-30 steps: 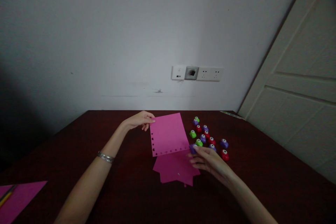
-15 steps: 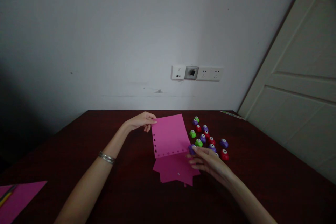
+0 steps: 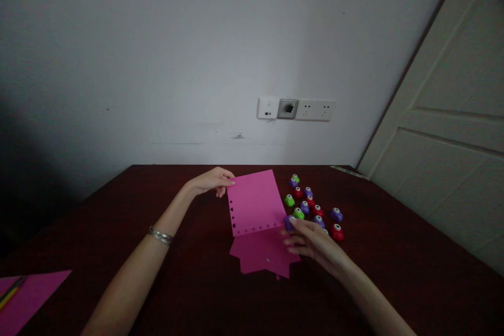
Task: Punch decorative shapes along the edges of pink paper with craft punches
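A pink sheet of paper (image 3: 254, 199) is held up slightly, with small shapes punched along its left and lower edges. My left hand (image 3: 214, 180) pinches its upper left corner between thumb and fingers. At the sheet's lower right corner, my right hand (image 3: 313, 241) grips a purple craft paper punch (image 3: 290, 222), thumb on top. Whether the paper sits inside the punch's slot I cannot tell. Beneath lie more pink papers (image 3: 262, 254) with pointed corners sticking out, and a tiny cut-out on top.
Several green, red and purple punches, among them a red punch (image 3: 337, 232) and a green punch (image 3: 290, 200), stand right of the paper. Another pink sheet (image 3: 39, 294) with pencil-like sticks (image 3: 11, 294) lies at the left. A wall with sockets (image 3: 315, 110) backs the dark table (image 3: 189, 289).
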A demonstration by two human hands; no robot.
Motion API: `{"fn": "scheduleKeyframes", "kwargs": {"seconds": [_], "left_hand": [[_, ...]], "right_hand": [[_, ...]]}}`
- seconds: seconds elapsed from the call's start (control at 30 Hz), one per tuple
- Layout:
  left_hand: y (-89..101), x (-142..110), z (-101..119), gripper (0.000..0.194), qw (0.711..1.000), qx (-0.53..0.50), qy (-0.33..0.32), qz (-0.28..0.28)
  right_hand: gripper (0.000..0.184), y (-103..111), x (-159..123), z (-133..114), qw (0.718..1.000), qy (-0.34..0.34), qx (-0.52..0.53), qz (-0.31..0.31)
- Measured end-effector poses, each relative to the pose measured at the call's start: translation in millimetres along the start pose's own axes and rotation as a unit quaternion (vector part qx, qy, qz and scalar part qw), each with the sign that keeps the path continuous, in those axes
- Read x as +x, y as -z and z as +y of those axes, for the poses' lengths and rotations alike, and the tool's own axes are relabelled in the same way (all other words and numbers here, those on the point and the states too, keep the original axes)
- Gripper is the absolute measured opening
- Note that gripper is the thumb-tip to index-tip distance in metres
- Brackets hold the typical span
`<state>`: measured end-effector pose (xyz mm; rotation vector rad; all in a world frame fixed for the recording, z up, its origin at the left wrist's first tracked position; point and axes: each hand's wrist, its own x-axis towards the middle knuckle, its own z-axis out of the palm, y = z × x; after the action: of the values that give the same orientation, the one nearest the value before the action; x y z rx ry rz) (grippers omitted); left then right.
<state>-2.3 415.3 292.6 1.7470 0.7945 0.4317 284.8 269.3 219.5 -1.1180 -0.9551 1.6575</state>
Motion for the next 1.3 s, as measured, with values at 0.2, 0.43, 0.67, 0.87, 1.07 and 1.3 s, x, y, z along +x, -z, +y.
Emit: {"fn": "scheduleKeyframes", "kwargs": {"seconds": [0.2,0.43,0.67,0.87,1.07,1.3], "left_hand": [[-0.2,1.6,-1.5,0.024,1.000,0.002,0.012,-0.001],[0.0,1.9,-2.1,0.024,1.000,-0.001,0.006,-0.010],[-2.3,2.5,-1.4,0.022,1.000,-0.001,0.004,-0.018],[-3.9,2.7,0.5,0.024,1.000,0.008,0.011,-0.021],[-3.7,5.0,-4.0,0.026,0.999,0.013,0.004,-0.031],[-5.1,6.4,-5.8,0.027,0.999,0.015,0.003,-0.037]], "right_hand": [[0.027,-2.4,-0.8,-1.6,1.000,-0.002,0.000,0.011],[0.024,-1.2,0.1,-0.3,1.000,0.013,0.004,0.018],[0.023,-0.6,1.1,-0.4,0.999,0.016,0.012,0.041],[0.025,-1.2,-0.8,-3.4,0.999,0.014,0.006,0.043],[0.026,-0.8,-0.8,-3.3,0.999,0.012,0.000,0.053],[0.024,-0.2,-0.1,-2.2,0.998,0.028,0.012,0.053]]}}
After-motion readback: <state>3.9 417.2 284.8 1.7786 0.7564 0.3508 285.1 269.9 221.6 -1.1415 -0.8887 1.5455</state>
